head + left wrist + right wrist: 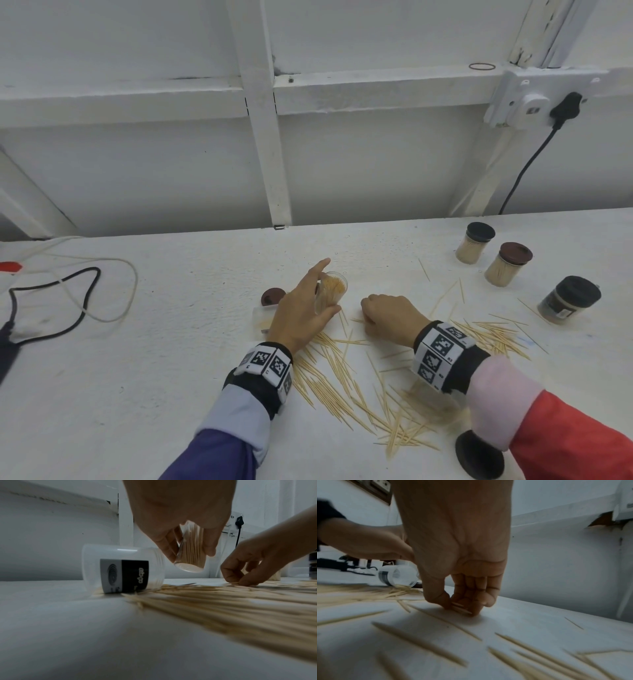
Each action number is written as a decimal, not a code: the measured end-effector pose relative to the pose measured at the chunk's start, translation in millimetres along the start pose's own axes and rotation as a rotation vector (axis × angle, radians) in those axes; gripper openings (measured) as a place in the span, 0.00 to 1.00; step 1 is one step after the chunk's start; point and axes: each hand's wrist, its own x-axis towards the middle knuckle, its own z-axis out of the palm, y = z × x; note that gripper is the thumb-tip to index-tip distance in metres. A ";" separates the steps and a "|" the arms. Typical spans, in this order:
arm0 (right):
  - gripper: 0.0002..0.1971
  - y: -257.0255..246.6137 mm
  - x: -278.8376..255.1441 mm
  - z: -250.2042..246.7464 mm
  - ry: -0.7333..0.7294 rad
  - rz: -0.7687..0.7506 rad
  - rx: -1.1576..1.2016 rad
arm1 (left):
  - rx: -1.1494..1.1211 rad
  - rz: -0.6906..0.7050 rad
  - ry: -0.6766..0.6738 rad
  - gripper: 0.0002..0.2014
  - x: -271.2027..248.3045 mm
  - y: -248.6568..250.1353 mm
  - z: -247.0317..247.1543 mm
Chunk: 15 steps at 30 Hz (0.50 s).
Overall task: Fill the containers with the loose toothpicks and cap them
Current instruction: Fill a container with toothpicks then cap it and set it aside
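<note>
My left hand [301, 308] grips a clear uncapped container [330, 291] packed with toothpicks, tilted and lifted off the table; the left wrist view shows that container [190, 553] between thumb and fingers. My right hand [387, 315] is down on the table just right of it, and its fingertips [462, 605] pinch a few loose toothpicks. Loose toothpicks [342, 383] lie scattered in front of both hands. An empty clear labelled container [123, 569] lies on its side left of my left hand, beside a brown cap [273, 295].
Three capped, filled containers [507, 263] stand at the right of the table [137, 342]. A black cap [479, 455] lies near my right sleeve. Cables [68, 301] lie at the left. A wall with a socket and plug [565, 106] rises behind.
</note>
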 end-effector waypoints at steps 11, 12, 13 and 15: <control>0.02 -0.4 -6.3 -5.6 0.011 0.005 -0.033 | 0.009 0.000 -0.019 0.43 -0.1 0.0 0.0; 0.02 0.0 -6.2 -5.3 0.000 0.006 -0.012 | 0.014 0.001 -0.019 0.43 -0.1 0.4 -0.1; 0.03 1.8 -6.1 -5.5 -0.005 0.014 0.029 | 0.020 0.003 -0.018 0.43 0.0 0.6 -0.2; 0.06 8.5 -7.0 -9.6 0.002 0.049 0.161 | 0.030 0.002 -0.019 0.43 0.3 1.3 -0.7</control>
